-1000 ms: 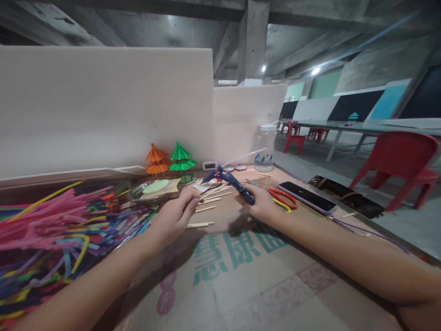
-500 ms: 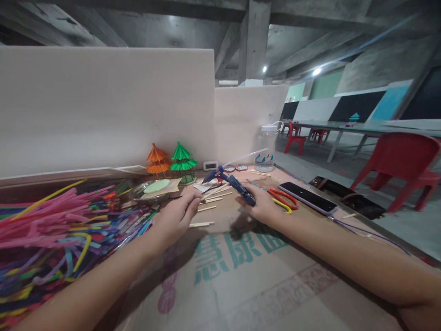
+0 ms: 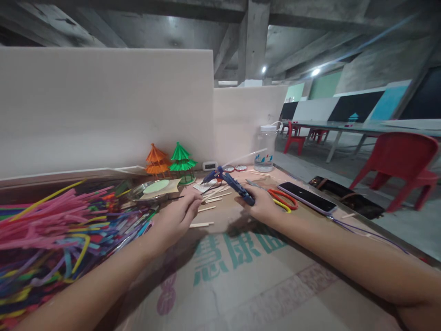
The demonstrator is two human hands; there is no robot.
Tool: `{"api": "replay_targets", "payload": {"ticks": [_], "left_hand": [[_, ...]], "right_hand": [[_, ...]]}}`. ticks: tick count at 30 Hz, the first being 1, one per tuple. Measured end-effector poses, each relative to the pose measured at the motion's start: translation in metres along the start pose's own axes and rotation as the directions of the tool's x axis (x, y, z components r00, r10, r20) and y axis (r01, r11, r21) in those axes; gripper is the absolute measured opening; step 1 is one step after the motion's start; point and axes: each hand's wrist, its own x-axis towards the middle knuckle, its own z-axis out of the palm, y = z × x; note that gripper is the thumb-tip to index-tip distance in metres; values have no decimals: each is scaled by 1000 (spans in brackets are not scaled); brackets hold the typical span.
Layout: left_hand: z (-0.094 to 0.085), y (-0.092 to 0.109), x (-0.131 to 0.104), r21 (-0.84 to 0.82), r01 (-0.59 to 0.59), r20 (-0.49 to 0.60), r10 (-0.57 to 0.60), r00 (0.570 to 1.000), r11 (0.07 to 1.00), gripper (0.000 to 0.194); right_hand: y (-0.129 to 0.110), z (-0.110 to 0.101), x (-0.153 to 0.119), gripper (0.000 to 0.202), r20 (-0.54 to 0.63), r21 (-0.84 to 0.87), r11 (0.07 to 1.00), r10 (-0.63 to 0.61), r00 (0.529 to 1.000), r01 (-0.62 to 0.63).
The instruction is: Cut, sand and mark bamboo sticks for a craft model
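head view: little moved, seemingly paused; right hand [image 3: 260,202] grips glue gun [image 3: 237,186] toward desk's [image 3: 277,177] far edge, left hand [image 3: 181,209] pinches something unclear.

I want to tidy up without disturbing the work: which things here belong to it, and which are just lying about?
Probably in the job:
blue glue gun, held in the right grip
wooden sticks, near the left grip

Probably just lying about:
phone
water bottle
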Motion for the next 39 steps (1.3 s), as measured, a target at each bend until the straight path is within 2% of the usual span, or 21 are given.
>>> {"api": "replay_targets", "payload": {"ticks": [8,21,27,35,37,39], "left_hand": [[1,-2,-2,22,44,28,-44,999,999,32],[-3,2,-2,56,31,30,-32,999,998,32],[2,-2,-4,87,109,51,-114,992,990,36],[-2,0,2,130,89,38,-94,995,988,35],[-4,-7,4,161,95,39,-103,994,982,35],[-6,-18,7,196,104,49,-116,992,975,34]], "right_hand": [[2,1,1,35,31,-4,998,61,998,-61],[4,1,3,39,66,2,1000,21,998,-21],[6,1,8,45,124,-44,993,113,986,-109],[9,5,7,53,146,-17,985,172,974,-172],[9,6,5,51,114,16,991,128,985,-131],[8,6,3,43,75,50,999,8,997,-12]]}}
